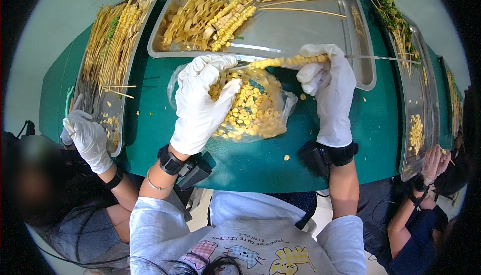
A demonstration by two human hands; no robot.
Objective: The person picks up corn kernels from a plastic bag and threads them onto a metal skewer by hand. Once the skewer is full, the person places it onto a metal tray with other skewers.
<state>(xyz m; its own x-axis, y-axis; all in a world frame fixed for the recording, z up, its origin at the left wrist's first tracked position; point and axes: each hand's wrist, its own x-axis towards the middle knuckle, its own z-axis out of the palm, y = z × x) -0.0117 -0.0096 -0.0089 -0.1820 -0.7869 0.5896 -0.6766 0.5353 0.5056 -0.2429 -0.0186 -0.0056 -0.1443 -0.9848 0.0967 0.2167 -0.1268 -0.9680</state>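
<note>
A metal skewer (383,58) lies across in front of me, with yellow corn kernels (280,62) threaded along its left part. My right hand (330,89), in a white glove, is closed around the kernel-covered stretch; the bare twisted shaft sticks out to the right. My left hand (200,99), also gloved, has its curled fingers at the skewer's left end, while its thumb hangs lower over the bag. Whatever lies between those fingers is mostly hidden. Beneath the hands rests a clear plastic bag (284,107), open and full of loose yellow kernels (250,105).
A metal tray (320,37) holding finished skewers (233,22) stands behind the bag. Other trays stand at left (120,119) and right (416,99). Co-workers' gloved hands (89,137) (435,163) are beside them. Stray kernels dot the green table (250,167).
</note>
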